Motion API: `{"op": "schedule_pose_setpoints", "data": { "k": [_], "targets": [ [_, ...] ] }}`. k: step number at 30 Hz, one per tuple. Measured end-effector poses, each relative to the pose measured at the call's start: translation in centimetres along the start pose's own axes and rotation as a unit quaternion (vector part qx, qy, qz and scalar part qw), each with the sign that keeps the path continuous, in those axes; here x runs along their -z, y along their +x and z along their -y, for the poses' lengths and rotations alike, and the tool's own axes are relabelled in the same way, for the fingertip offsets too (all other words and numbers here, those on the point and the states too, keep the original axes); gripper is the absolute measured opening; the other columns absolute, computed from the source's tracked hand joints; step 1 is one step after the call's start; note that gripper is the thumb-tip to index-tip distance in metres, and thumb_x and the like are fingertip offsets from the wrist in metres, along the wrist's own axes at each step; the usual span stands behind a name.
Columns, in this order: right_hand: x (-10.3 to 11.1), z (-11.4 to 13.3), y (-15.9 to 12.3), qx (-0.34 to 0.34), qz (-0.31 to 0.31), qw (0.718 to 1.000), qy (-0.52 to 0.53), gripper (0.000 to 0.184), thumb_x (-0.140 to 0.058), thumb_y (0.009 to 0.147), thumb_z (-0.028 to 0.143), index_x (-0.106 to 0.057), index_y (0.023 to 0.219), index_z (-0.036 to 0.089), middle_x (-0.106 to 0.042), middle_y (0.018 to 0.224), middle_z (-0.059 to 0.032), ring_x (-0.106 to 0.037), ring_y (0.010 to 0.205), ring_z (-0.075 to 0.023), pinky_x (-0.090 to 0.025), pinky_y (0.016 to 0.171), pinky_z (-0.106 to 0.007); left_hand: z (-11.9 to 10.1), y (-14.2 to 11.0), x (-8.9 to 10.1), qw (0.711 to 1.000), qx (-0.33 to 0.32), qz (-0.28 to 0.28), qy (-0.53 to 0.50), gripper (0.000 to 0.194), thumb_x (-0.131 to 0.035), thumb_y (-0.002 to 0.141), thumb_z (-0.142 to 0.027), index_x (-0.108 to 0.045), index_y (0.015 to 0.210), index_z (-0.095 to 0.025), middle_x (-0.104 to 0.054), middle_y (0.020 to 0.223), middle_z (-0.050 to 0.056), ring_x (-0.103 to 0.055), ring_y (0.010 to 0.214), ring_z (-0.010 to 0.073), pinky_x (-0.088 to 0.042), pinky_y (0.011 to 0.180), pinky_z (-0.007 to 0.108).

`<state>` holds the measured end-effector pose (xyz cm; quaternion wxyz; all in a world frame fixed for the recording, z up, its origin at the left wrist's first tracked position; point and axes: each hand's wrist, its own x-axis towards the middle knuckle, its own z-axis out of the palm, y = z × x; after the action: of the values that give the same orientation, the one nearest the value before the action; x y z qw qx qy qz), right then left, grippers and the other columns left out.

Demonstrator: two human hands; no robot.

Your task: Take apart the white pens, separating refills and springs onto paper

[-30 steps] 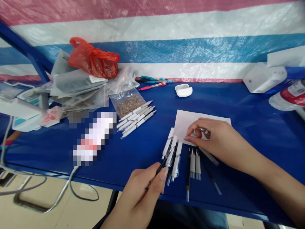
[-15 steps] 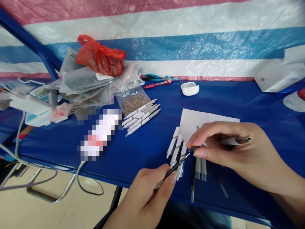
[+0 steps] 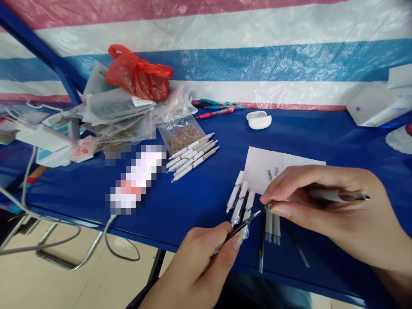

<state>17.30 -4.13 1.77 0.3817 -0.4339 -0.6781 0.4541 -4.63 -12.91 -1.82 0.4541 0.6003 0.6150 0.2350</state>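
Note:
Between thumb and forefinger, my left hand (image 3: 206, 257) grips a black pen refill (image 3: 242, 226) with its metal tip pointing up and right. My right hand (image 3: 334, 210) pinches a small metal spring (image 3: 268, 206), just beyond the refill tip and apart from it. A pen part (image 3: 334, 195) also lies in the crook of that hand. White pen barrels (image 3: 238, 206) with clips rest on the blue table behind the refill. Grey pen barrels (image 3: 273, 231) and a loose refill (image 3: 261, 255) lie below my right hand. Two small springs (image 3: 269, 174) are on a white paper (image 3: 286, 159).
Several assembled pens (image 3: 196, 156) lie by a clear bag of brown bits (image 3: 183, 137). Behind are stacked plastic bags (image 3: 112, 105), a red bag (image 3: 138, 77), coloured pens (image 3: 215, 113) and an open white case (image 3: 259, 120). A pixelated device (image 3: 138, 178) with a cable lies left.
My right hand has moved right with the spring, which was around or against the refill tip and is now clear of it. My left hand has hardly moved. Springs on the paper now show.

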Motion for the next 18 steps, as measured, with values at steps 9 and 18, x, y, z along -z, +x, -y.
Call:
{"op": "schedule_pose_setpoints", "data": {
  "k": [9,18],
  "targets": [
    [-1.5,-0.3,-0.1,-0.013,0.121,0.992,0.016,0.012,-0.079,0.087,0.035,-0.080,0.085,0.023,-0.077,0.077,-0.0029,-0.062,0.058,-0.0122,-0.044,0.048,-0.022,-0.6,0.3,0.1,0.999,-0.027,0.028,-0.001,0.043,-0.044,0.104,-0.049,-0.077,0.089,-0.025,-0.073,0.081,0.000,-0.067,0.080,0.0137,-0.057,0.079,0.018],
    [-0.1,-1.4,-0.2,-0.051,0.022,0.988,0.142,0.029,-0.057,0.101,0.047,-0.079,0.095,0.029,-0.064,0.085,-0.0037,-0.055,0.068,-0.0164,-0.048,0.060,-0.030,-0.5,0.0,-0.1,1.000,0.014,-0.004,-0.013,0.042,-0.050,0.100,-0.054,-0.075,0.084,-0.025,-0.074,0.082,0.002,-0.068,0.084,0.0160,-0.058,0.080,0.020]
  ]
}}
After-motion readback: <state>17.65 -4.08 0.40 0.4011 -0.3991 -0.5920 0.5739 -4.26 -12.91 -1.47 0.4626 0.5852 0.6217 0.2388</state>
